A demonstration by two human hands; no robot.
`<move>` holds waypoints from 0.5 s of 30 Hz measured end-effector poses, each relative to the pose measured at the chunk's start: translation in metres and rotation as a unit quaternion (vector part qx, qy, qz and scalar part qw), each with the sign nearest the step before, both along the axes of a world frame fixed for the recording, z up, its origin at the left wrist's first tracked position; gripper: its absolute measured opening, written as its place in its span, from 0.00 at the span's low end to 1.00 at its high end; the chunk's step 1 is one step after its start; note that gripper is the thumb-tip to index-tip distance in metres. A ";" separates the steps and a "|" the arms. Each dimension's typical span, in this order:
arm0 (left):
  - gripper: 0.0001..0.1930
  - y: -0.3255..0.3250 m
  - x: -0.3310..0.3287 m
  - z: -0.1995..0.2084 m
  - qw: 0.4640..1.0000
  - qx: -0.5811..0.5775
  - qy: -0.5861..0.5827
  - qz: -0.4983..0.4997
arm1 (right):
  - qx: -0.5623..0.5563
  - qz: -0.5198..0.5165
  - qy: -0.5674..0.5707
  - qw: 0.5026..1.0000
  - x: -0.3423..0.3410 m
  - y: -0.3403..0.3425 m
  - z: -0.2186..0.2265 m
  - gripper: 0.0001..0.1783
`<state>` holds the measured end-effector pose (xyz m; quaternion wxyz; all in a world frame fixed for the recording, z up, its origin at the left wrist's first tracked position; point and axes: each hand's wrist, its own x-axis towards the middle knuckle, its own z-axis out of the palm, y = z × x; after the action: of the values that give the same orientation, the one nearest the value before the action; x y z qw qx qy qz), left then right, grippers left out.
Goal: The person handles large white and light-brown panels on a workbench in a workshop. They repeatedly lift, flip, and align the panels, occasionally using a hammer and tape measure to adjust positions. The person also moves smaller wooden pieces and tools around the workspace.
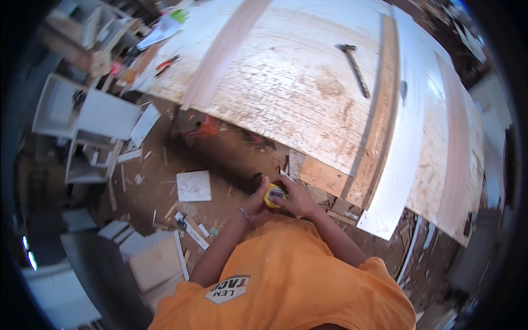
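Observation:
Close in front of my body, a yellow tape measure (269, 193) with a dark round label sits between both hands. My left hand (256, 199) is closed against its left side, a band around that wrist. On the other side my right hand (297, 199) wraps the case, its thumb across the front. Most of the lower fingers are hidden from above. Beyond the hands lies a large worktable (275, 82) with a scuffed, whitish top. A hammer (355, 70) rests on it, well away from my hands.
Long boards lie across the table: a brown plank (379, 115), a white strip (410, 148) and a pinkish strip (228, 47). Red-handled pliers (166, 65) are near its left edge. White cabinet boxes (104, 118) stand at left. Offcuts and a white square panel (193, 186) litter the floor.

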<state>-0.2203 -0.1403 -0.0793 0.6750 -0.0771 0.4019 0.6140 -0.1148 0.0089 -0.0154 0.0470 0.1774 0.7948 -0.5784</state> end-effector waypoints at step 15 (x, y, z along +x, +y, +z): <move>0.36 0.140 -0.234 -0.001 0.615 0.061 0.786 -0.007 | 0.198 -0.280 -0.208 0.916 0.004 -0.013 -0.036 0.22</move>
<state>-0.4539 -0.0004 -0.0800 0.1088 0.4791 0.7410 0.4578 -0.1113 -0.0043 -0.0514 0.0116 0.5148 0.7830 -0.3488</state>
